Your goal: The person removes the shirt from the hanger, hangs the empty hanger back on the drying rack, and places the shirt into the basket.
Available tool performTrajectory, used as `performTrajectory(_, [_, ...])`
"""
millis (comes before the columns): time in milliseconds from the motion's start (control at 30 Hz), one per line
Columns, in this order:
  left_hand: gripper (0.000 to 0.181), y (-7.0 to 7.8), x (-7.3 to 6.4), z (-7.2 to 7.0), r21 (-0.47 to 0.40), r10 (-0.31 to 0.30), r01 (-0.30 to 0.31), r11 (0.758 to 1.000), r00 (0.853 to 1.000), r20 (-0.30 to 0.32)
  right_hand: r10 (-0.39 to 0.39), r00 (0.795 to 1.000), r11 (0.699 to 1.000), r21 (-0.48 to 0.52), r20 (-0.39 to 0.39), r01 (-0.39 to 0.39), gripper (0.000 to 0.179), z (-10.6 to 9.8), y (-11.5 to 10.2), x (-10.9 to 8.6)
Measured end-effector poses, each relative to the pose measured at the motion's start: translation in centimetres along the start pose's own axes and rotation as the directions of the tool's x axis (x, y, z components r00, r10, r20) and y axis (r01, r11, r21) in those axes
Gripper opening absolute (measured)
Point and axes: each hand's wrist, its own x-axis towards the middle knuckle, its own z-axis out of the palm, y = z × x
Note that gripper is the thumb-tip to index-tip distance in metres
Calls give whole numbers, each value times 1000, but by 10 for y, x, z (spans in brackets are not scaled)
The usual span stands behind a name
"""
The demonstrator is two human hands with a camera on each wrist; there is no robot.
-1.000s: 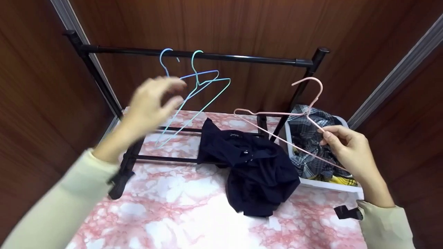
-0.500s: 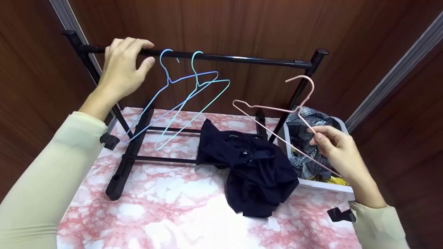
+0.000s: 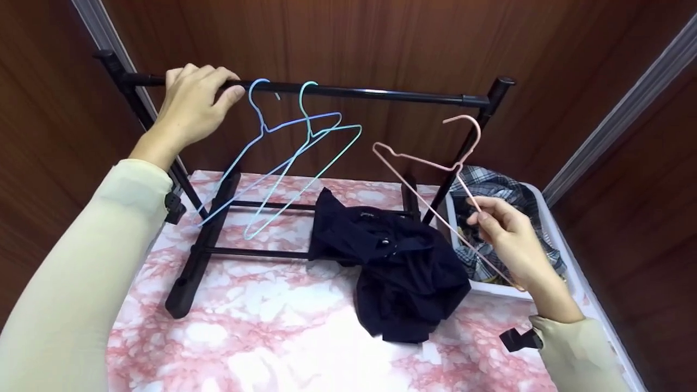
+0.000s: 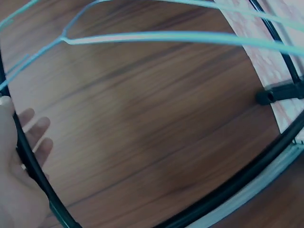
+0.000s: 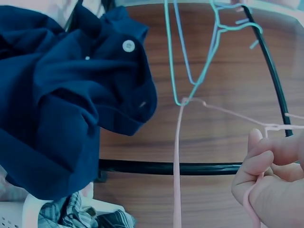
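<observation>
My left hand (image 3: pixel 193 106) grips the black top bar (image 3: pixel 348 91) of a clothes rack near its left end. In the left wrist view its fingers (image 4: pixel 42 137) pass behind the bar. A blue hanger (image 3: pixel 238 154) and a turquoise hanger (image 3: pixel 333 158) hang by their hooks from the bar, just right of that hand. My right hand (image 3: pixel 512 231) pinches one shoulder of a pink hanger (image 3: pixel 422 159) between thumb and fingers, hook upward, at the rack's right side. A dark navy buttoned garment (image 3: pixel 405 272) lies bunched over the lower bars and the tabletop.
Behind the right hand stands a white basket (image 3: pixel 544 209) holding plaid clothes (image 3: pixel 479 179). Pink and white marble patterned tabletop (image 3: pixel 239 343) lies under the rack. The rack's left foot (image 3: pixel 185 288) juts forward. Brown wood panels (image 3: pixel 381 38) enclose the back and sides.
My left hand has moved up and left from near the blue hanger and taken hold of the top bar. My right hand has brought the pink hanger left, tilting it more upright.
</observation>
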Motion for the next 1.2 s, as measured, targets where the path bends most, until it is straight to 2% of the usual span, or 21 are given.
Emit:
performTrajectory(200, [41,1,4,-1,-18,-3,3,1000,1000,5,14,1000,995,99,14,-16,26,1,-7,4])
performTrajectory(467, [42,3,6,-2,-18,-11,12,1000,1000,9,66,994,977,199,83,-82,30,15,-33,18])
performTrajectory(600, [42,5,6,-1,-17,-12,12,1000,1000,19,89,988,953,278,123,-120,33,24,-45,27])
performTrajectory(833, [43,10,7,1,-17,-16,16,1000,999,31,103,984,911,384,146,-152,34,39,-60,44])
performTrajectory(1200, [42,9,6,4,-28,-24,25,999,999,37,167,975,846,485,147,-219,37,71,-62,59])
